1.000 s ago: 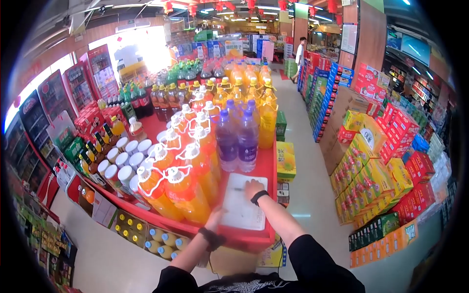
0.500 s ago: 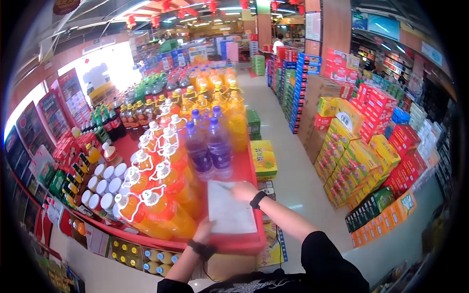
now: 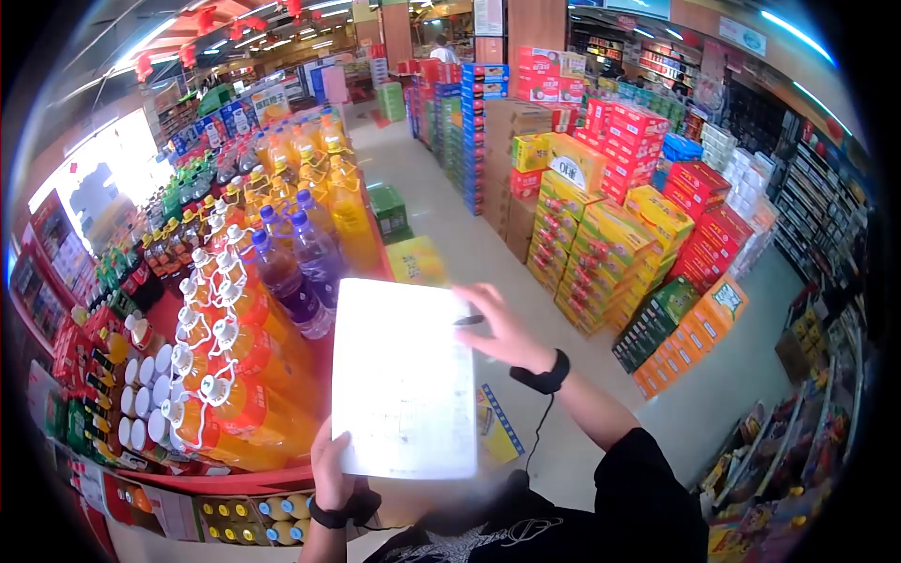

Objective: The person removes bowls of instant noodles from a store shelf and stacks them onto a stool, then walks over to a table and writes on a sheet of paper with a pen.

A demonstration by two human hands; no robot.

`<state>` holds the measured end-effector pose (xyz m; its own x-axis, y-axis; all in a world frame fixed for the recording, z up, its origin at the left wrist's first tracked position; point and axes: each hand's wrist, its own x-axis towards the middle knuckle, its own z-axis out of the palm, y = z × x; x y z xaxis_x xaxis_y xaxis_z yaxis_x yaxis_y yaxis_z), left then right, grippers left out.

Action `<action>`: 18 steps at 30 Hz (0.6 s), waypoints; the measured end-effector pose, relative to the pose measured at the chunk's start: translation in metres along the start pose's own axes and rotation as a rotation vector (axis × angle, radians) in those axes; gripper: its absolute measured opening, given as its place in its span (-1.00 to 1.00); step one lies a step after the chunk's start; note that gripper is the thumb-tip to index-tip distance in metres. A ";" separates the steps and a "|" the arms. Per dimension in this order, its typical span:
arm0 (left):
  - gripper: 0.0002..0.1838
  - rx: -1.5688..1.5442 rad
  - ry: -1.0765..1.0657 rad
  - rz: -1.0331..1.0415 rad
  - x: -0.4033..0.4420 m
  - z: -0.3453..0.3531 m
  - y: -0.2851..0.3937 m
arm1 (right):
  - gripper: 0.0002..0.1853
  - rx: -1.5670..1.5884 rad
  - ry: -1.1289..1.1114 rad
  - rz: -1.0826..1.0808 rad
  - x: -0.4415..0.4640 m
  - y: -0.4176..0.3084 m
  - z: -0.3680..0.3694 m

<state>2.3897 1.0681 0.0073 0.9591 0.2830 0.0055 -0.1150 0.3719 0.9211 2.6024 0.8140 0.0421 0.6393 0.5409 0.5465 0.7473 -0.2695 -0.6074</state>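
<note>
A white sheet of paper (image 3: pixel 404 375), with faint printed lines, is held up in front of my body. My left hand (image 3: pixel 330 464) grips its lower left edge, thumb on top of the sheet. Beside the upper right edge, my right hand (image 3: pixel 502 330) is closed around a dark pen (image 3: pixel 469 320). Whether those fingers also touch the paper I cannot tell. Behind the sheet stand purple-capped bottles (image 3: pixel 317 258) of purple drink. Large bottles of orange drink (image 3: pixel 258 352) with white handles are close by on the left.
The bottles stand on a red display table (image 3: pixel 267 481). Across the aisle floor (image 3: pixel 422 178) rise stacks of yellow cartons (image 3: pixel 601 253) and red cartons (image 3: pixel 699 235). Shelves (image 3: pixel 798 441) line the right side. A person (image 3: pixel 444 52) is far back in the aisle.
The paper has come up off the red table and now tilts toward me, my left hand lifting with it. My right hand has moved off the sheet to its right edge. The view has swung right.
</note>
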 end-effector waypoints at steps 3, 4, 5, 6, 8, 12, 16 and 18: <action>-0.55 -0.002 -0.139 -0.077 -0.004 0.005 0.008 | -0.39 -0.082 -0.062 0.088 -0.037 -0.004 -0.030; -0.56 0.028 -0.162 -0.102 -0.006 0.006 0.006 | -0.40 -0.067 -0.110 0.126 -0.048 -0.007 -0.038; -0.56 0.057 -0.186 -0.128 -0.008 0.007 0.003 | -0.41 -0.052 -0.157 0.165 -0.061 -0.011 -0.044; -0.56 0.087 -0.208 -0.155 -0.011 0.007 -0.001 | -0.41 -0.036 -0.206 0.205 -0.075 -0.013 -0.049; -0.57 0.165 -0.294 -0.208 -0.012 0.001 -0.012 | -0.40 0.001 -0.210 0.218 -0.105 0.004 -0.046; -0.58 0.201 -0.444 -0.343 -0.015 0.008 -0.024 | -0.44 0.253 -0.207 0.369 -0.134 -0.009 -0.049; -0.61 0.228 -0.530 -0.417 -0.018 0.019 -0.033 | -0.57 0.505 -0.287 0.613 -0.173 -0.001 -0.059; -0.61 0.245 -0.550 -0.455 -0.019 0.021 -0.040 | -0.60 0.530 -0.327 0.643 -0.187 -0.002 -0.068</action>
<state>2.3817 1.0288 -0.0214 0.8962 -0.3581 -0.2621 0.3228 0.1207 0.9388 2.4942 0.6593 -0.0195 0.7617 0.6339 -0.1342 0.0284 -0.2395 -0.9705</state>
